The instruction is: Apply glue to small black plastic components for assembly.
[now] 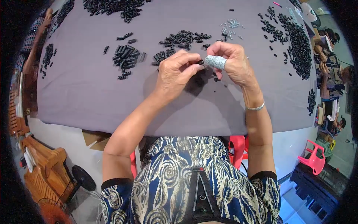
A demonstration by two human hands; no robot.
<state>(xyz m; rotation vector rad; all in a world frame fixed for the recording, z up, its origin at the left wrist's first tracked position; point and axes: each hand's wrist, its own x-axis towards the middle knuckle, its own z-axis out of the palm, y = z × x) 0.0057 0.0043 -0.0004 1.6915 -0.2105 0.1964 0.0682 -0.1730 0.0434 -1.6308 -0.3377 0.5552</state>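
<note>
Above the cloth-covered table my left hand (178, 70) is closed, pinching a small black plastic part (200, 62) between thumb and index finger. Close beside it on the right is my right hand (236, 63), its fingers curled in and its thumb under a grey speckled wrap (216, 62). Whatever lies between those right fingers is too small or hidden to make out. Just beyond the hands lies a loose pile of black cylindrical parts (181, 38). Small clear or silvery pieces (231, 28) are scattered past my right hand.
A heap of black tubular parts (126, 56) lies left of my hands. Larger piles stand at the far left (112, 7) and along the right side (298, 48). Other people sit at both table sides. A black fan (83, 178) and a pink stool (314, 156) stand on the floor.
</note>
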